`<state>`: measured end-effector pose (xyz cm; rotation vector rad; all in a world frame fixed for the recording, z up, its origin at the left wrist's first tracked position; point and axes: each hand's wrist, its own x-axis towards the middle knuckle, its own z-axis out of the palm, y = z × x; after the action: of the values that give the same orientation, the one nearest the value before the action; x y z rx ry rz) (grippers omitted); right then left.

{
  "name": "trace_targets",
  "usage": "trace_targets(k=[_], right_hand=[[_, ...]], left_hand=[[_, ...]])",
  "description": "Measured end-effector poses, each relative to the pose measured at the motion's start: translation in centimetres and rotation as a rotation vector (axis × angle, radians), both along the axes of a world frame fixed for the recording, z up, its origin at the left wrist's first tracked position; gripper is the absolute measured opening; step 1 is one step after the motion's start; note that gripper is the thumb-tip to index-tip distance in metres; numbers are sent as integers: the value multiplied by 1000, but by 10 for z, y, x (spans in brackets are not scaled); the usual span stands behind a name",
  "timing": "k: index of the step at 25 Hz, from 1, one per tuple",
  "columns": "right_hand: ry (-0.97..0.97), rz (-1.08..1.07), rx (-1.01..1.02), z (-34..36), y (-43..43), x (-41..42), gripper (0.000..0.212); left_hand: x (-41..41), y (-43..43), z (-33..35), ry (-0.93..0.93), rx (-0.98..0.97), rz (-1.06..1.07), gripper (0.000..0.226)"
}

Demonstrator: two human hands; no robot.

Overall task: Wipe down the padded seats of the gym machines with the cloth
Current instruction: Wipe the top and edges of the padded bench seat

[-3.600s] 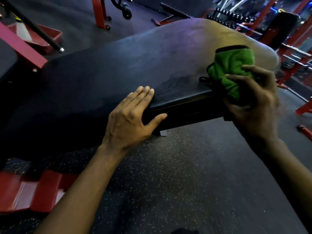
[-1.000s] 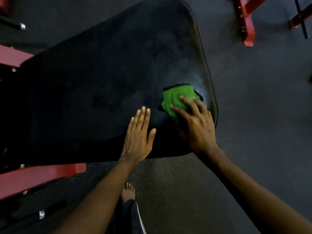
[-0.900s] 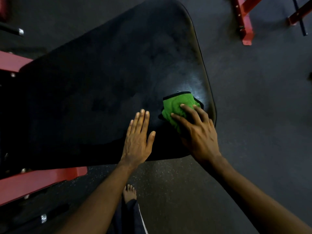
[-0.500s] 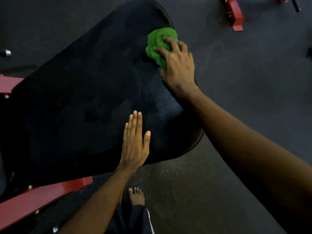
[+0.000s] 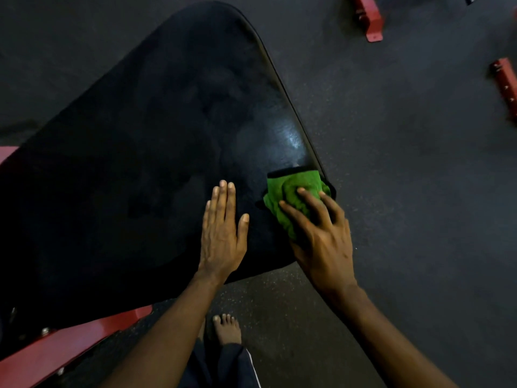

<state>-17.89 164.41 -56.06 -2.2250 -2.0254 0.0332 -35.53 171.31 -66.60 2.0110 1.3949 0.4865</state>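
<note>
A wide black padded seat (image 5: 145, 152) fills the left and middle of the head view. A bunched green cloth (image 5: 293, 197) with a black hem lies at the seat's near right edge. My right hand (image 5: 319, 233) presses on the cloth with spread, fairly straight fingers and covers its lower part. My left hand (image 5: 222, 233) rests flat on the pad just left of the cloth, fingers straight and together. A shiny patch (image 5: 291, 135) shows on the pad above the cloth.
A red frame bar (image 5: 64, 348) runs under the seat at the lower left. Red machine feet (image 5: 369, 18) (image 5: 506, 85) stand on the dark rubber floor at the upper right. A bare foot (image 5: 226, 329) stands below the seat's near edge.
Half a second ago my right hand held the cloth at the seat's far tip; it has swept back along the right edge to the near corner. My left hand stays flat on the pad.
</note>
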Motion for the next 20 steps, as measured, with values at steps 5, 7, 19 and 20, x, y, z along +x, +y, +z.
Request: trace_targets(k=[5, 7, 19, 20], right_hand=[[-5, -30, 99, -3, 29, 0, 51], [-5, -69, 120, 0, 79, 3, 52], [65, -46, 133, 2, 159, 23, 58], [68, -41, 129, 2, 147, 25, 58]], left_hand=[[0, -1, -2, 4, 14, 6, 63], [2, 0, -4, 12, 19, 13, 63], [4, -1, -3, 22, 29, 20, 64], [3, -1, -3, 19, 27, 20, 64]])
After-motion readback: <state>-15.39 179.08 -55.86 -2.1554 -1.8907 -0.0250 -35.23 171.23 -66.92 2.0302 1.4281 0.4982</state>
